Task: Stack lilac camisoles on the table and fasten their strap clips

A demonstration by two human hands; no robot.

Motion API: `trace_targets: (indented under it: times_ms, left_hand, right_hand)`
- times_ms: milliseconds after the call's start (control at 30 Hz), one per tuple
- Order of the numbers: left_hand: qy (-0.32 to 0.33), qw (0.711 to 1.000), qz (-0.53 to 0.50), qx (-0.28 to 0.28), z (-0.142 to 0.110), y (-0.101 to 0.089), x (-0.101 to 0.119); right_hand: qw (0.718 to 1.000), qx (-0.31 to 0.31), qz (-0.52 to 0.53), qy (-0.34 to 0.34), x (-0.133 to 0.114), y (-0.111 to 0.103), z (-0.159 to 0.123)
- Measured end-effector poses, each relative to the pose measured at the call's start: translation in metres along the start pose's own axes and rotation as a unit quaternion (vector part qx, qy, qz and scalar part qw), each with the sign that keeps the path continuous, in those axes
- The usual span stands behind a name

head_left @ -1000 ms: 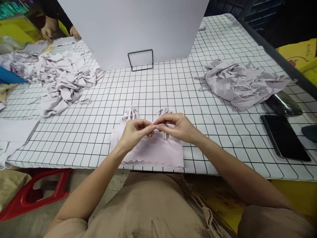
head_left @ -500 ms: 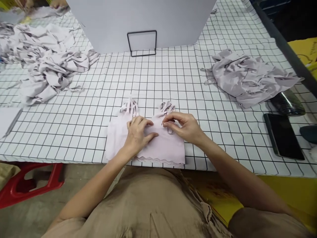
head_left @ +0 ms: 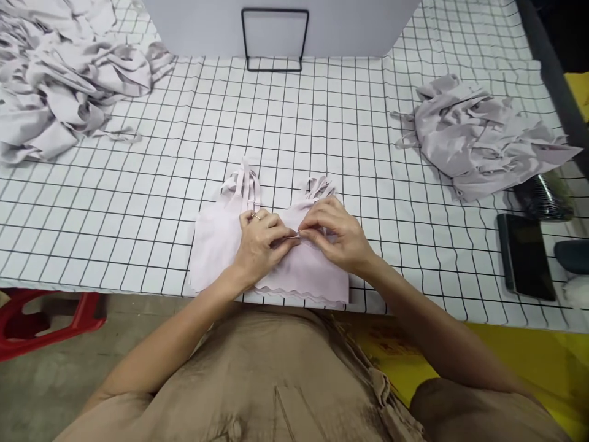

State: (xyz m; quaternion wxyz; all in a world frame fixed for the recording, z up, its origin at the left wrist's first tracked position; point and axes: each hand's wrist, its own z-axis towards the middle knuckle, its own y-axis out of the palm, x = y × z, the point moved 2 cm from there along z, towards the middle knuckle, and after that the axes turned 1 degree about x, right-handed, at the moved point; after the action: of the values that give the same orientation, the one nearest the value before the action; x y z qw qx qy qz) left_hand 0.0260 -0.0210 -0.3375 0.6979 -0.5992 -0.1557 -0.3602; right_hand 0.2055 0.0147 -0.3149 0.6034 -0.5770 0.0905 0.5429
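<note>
A small stack of pale pink camisole tops (head_left: 216, 245) lies folded at the table's front edge, scalloped hems toward me. Their thin shoulder straps (head_left: 246, 187) bunch up at the top in two clusters. My left hand (head_left: 264, 245) rests on the top garment, thumb and forefinger pinched together near its middle. My right hand (head_left: 338, 236) pinches a thin strap close to its end, with part of the strap showing under the fingers. The two hands' fingertips meet at a tiny pale piece that is too small to make out.
Heaps of crumpled pale garments lie at the left (head_left: 59, 86) and right (head_left: 483, 135) of the grid-patterned tablecloth (head_left: 350, 116). A black wire stand (head_left: 275, 70) stands before a grey panel (head_left: 345, 31). A phone (head_left: 527, 258) lies at the right; a red stool (head_left: 83, 316) stands lower left.
My left thumb and forefinger have closed and moved right to meet my right fingertips. The view has tipped downward and shifted a little.
</note>
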Motion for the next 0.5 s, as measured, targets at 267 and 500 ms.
trace_targets:
  times_ms: [267, 500]
  left_hand:
    - [0.022, 1.0, 0.0, 0.019, 0.0005, 0.0015, -0.0007]
    - [0.02, 1.0, 0.009, 0.011, 0.0011, 0.0027, 0.0]
  right_hand:
    - [1.0, 0.021, -0.003, -0.006, 0.0013, 0.0035, -0.0024]
    - [1.0, 0.015, 0.001, 0.002, 0.0027, 0.0072, -0.0014]
